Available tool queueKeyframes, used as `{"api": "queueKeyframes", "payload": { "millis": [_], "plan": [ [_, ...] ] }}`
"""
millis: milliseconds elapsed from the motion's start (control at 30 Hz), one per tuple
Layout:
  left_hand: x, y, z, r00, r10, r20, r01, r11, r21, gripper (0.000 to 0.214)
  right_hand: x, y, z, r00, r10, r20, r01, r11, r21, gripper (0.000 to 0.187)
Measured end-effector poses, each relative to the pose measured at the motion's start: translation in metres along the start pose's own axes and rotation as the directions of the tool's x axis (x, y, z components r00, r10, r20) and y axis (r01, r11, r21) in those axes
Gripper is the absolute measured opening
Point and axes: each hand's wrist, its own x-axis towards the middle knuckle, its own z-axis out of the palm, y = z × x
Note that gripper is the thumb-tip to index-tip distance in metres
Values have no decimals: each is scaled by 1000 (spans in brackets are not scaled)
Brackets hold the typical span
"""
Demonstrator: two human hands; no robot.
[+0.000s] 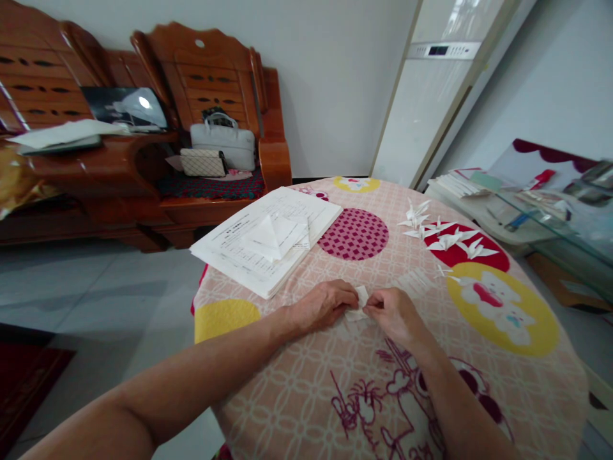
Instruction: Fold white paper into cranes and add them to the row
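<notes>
At the middle of the cloth-covered table (pixel 297 377), a small piece of white folded paper (pixel 361 297) lies between my two hands. My left hand (pixel 330 303) has its fingers closed on the paper's left side. Opposite it, my right hand (pixel 395 313) pinches the right edge, thumb and forefinger together. The fingers hide part of the paper, so its exact folded form cannot be made out. Several white paper cranes (pixel 450 239) stand together toward the right back of the table. A tiny crane (pixel 443 271) sits just in front of them.
A stack of printed sheets (pixel 239 255) lies at the table's left back, with folded paper pieces (pixel 268 239) on top. Wooden chairs (pixel 211 76) holding bags (pixel 225 144) stand behind left. A cluttered glass-topped side table (pixel 550 217) borders the right.
</notes>
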Motion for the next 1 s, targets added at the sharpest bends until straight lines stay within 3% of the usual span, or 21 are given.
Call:
{"api": "queueKeyframes", "payload": {
  "millis": [267,433,600,1000],
  "plan": [
    [-2,0,2,999,-18,-38,18,1000,10,25,-8,20,-18,990,88,109,-113,960,255,17],
    [-2,0,1,999,-30,-29,30,1000,3,23,-8,16,-12,989,38,140,-80,948,309,14],
    [-2,1,1,999,-39,-32,39,999,-8,24,-6,14,-3,997,-14,74,-2,978,208,13],
    [-2,0,2,999,-35,-40,35,999,0,24,-5,0,0,998,47,43,-45,998,-52,14]
  ]
}}
